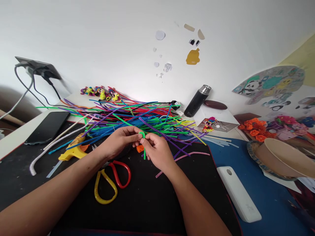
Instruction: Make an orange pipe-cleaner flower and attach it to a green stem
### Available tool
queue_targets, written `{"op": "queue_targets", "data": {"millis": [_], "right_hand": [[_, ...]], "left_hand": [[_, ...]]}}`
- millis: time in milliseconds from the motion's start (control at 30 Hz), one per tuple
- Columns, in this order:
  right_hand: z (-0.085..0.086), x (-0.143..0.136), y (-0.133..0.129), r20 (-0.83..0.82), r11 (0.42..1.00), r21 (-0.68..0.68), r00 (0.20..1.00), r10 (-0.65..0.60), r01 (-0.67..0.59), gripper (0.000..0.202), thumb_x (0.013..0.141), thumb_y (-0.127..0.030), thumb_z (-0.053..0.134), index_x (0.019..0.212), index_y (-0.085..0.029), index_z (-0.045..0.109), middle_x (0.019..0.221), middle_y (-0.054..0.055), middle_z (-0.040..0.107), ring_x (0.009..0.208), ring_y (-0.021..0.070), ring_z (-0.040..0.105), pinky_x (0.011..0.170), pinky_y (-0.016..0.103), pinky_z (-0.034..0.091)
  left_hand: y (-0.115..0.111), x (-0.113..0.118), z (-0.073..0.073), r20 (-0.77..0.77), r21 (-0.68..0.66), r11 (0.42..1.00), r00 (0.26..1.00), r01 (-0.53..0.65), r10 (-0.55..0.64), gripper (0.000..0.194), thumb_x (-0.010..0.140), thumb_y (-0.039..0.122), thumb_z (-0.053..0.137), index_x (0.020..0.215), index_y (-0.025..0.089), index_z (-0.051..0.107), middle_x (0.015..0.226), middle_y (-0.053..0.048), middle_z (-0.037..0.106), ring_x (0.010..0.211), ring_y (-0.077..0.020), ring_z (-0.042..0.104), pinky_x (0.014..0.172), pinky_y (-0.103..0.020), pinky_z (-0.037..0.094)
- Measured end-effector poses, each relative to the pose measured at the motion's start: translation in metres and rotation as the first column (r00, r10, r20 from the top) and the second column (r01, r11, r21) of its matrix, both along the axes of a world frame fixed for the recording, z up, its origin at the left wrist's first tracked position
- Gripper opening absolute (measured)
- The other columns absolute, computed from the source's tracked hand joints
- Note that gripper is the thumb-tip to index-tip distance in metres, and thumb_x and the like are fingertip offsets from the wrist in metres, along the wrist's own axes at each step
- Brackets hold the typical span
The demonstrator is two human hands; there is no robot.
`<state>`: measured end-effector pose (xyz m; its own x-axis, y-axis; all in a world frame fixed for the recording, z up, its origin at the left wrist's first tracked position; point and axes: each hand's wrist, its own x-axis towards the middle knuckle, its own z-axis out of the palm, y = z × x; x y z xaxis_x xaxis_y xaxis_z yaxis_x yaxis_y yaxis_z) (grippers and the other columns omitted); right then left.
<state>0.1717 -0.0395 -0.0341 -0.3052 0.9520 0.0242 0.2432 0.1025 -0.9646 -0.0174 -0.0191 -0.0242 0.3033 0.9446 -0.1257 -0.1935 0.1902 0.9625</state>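
Between my two hands is a bright green pipe cleaner (144, 154), bent into a small loop at its upper end with a straight tail hanging down. My left hand (126, 139) pinches the loop from the left with thumb and fingers. From the right, my right hand (157, 150) grips the same piece just below the loop. A small orange piece (140, 149) lies on the black mat behind the fingers. Scissors with one yellow and one red handle (120, 173) rest below my left wrist, their blades partly hidden by that arm.
A heap of coloured pipe cleaners (137, 121) spreads behind my hands. Left are a yellow glue gun (73, 147) and a black phone (48, 127). A black thermos (197, 101) leans at the back; a white power bank (238, 193) and a bowl (258, 160) lie right.
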Motion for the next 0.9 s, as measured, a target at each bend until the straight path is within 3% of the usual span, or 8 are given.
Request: {"op": "queue_targets", "data": {"millis": [267, 500, 733, 900], "right_hand": [[0.0001, -0.0002, 0.0008, -0.049, 0.999, -0.033, 0.999, -0.001, -0.001, 0.023, 0.103, -0.041, 0.061, 0.093, -0.021, 0.068, 0.063, -0.004, 0.061, 0.047, 0.0123, 0.054, 0.046, 0.024, 0.042], [-0.0026, 0.0005, 0.0010, 0.017, 1.000, 0.001, 1.000, 0.004, -0.004, 0.023, 0.102, -0.040, 0.061, 0.089, -0.022, 0.066, 0.060, -0.004, 0.060, 0.048, 0.0127, 0.054, 0.050, 0.025, 0.041], [0.0004, 0.0000, 0.0000, 0.004, 1.000, 0.009, 1.000, 0.017, -0.017, 0.026, 0.104, -0.042, 0.060, 0.090, -0.022, 0.068, 0.057, -0.005, 0.057, 0.047, 0.0122, 0.053, 0.051, 0.025, 0.040], [-0.0026, 0.0002, 0.0006, -0.010, 1.000, 0.013, 1.000, 0.028, -0.028, 0.025, 0.104, -0.041, 0.059, 0.090, -0.022, 0.067, 0.055, -0.006, 0.054, 0.046, 0.0123, 0.051, 0.050, 0.025, 0.039]], "left_hand": [[-0.0003, -0.0020, -0.0034, 0.121, -0.061, 0.998, 0.993, 0.000, 0.007, 0.043, 0.069, 0.039, 0.103, 0.099, 0.015, 0.085, 0.080, -0.005, 0.074, 0.066, -0.0141, 0.065, 0.062, -0.025, 0.054], [-0.0006, -0.0012, 0.0003, -0.029, 0.064, 0.998, 0.999, 0.014, -0.013, 0.040, 0.073, 0.049, 0.099, 0.085, 0.016, 0.081, 0.071, -0.004, 0.074, 0.060, -0.0140, 0.064, 0.059, -0.025, 0.052], [-0.0016, 0.0029, 0.0013, 0.083, -0.038, 0.997, 0.994, -0.066, 0.069, 0.045, 0.061, 0.045, 0.106, 0.078, 0.014, 0.080, 0.068, -0.004, 0.074, 0.061, -0.0141, 0.066, 0.057, -0.023, 0.052], [-0.0017, 0.0045, -0.0009, 0.037, 0.017, 0.993, 0.993, -0.114, 0.114, 0.044, 0.062, 0.047, 0.105, 0.076, 0.015, 0.079, 0.066, -0.004, 0.074, 0.059, -0.0142, 0.065, 0.057, -0.024, 0.054]]}}
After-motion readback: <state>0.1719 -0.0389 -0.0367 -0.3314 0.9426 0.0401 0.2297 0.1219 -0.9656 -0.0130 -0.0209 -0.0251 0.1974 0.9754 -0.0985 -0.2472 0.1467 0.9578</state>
